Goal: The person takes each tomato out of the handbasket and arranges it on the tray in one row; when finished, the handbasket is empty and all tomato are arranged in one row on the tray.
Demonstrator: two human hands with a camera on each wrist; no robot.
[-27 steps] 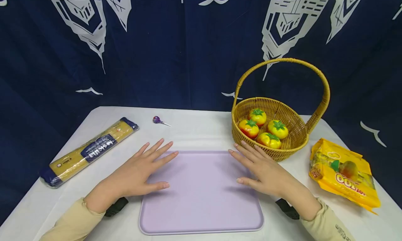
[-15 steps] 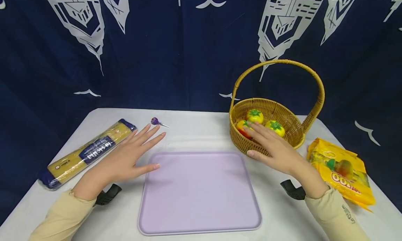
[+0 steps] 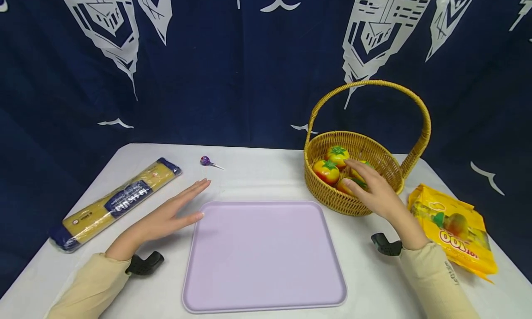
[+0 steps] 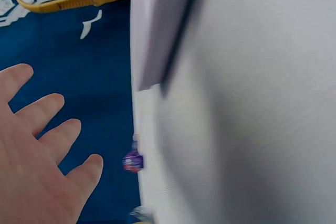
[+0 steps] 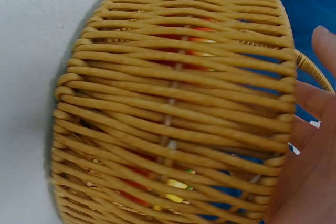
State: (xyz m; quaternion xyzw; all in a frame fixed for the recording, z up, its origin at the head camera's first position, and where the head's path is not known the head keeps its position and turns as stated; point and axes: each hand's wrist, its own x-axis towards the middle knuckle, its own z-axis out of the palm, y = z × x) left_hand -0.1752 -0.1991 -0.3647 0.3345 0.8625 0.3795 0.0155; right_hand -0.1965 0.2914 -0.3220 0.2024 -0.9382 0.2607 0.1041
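Note:
My right hand (image 3: pixel 376 192) reaches over the near right rim of a wicker basket (image 3: pixel 332 201), fingers extended above the fruit inside. In it lie several yellow-red tomatoes with green tops; a front-left tomato (image 3: pixel 326 172) and a back tomato (image 3: pixel 337 155) show whole. My thumb and fingers partly cover the others. In the right wrist view the basket's woven wall (image 5: pixel 173 103) fills the middle, with the hand at the right edge. My left hand (image 3: pixel 164 219) hovers at the left edge of a lilac tray (image 3: pixel 266 256), fingers straight and holding nothing.
A pack of spaghetti (image 3: pixel 120 201) lies slanted at the left. A purple-wrapped lollipop (image 3: pixel 205 161) rests near the table's back edge. To the right of the basket is a yellow snack bag (image 3: pixel 453 231). A dark blue printed cloth (image 3: pixel 208 79) hangs behind the table.
My right hand has moved from above the tray up and right to the basket. My left hand has shifted left and turned more edge-on.

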